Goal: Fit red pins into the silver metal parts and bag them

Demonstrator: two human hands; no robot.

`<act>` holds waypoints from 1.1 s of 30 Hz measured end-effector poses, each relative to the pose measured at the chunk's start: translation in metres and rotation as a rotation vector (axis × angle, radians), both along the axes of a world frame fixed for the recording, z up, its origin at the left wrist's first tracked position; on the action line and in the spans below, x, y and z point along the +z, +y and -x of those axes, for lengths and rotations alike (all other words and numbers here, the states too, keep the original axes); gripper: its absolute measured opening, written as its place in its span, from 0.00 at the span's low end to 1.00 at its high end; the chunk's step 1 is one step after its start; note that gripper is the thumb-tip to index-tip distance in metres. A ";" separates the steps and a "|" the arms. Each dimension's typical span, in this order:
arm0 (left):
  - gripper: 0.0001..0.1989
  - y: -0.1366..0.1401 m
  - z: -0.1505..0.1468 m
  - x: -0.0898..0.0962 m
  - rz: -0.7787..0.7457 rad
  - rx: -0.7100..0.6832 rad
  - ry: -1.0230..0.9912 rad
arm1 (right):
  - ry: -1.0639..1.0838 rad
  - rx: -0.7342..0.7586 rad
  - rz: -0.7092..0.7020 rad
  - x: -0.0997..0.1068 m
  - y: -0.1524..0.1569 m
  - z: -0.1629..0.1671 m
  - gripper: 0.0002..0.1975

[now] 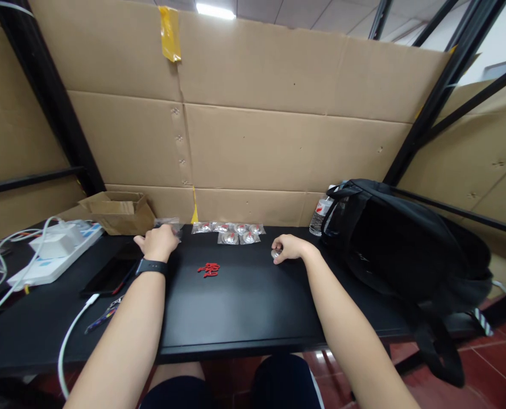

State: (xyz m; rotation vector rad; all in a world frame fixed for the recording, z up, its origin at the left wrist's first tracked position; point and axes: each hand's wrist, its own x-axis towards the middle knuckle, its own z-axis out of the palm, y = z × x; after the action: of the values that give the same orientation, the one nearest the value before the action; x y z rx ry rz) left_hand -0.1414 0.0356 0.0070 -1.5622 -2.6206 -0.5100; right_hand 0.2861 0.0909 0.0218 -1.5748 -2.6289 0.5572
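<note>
My right hand [290, 249] is closed in a pinch around a small round shiny disc [275, 254], just above or on the black table. My left hand [157, 243], with a dark watch on the wrist, reaches to the back of the table beside clear plastic bags [170, 222]. Its fingertips are turned away from view, so whether they grip a bag does not show. Between the hands lies a small pile of red pieces [209, 269]. Several clear packets [230, 237] with round silvery items and red bits inside are lined up along the cardboard wall.
An open brown paper bag [120, 213] and a white power strip [50, 258] with cables stand at the left. Near my left forearm lie a black phone [110, 270] and a patterned strap [104, 314]. A water bottle [318, 215] and a black backpack [410, 244] occupy the right.
</note>
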 end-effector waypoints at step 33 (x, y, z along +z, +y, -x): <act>0.03 -0.011 -0.080 0.012 0.266 -1.027 -0.211 | 0.197 0.051 -0.171 0.006 -0.012 0.018 0.20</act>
State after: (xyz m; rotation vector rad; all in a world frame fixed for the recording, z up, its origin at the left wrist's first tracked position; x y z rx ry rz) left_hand -0.0616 0.0251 0.0188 -3.0363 -1.8305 -0.3521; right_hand 0.2676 0.0787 0.0275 -1.3356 -2.5021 0.4502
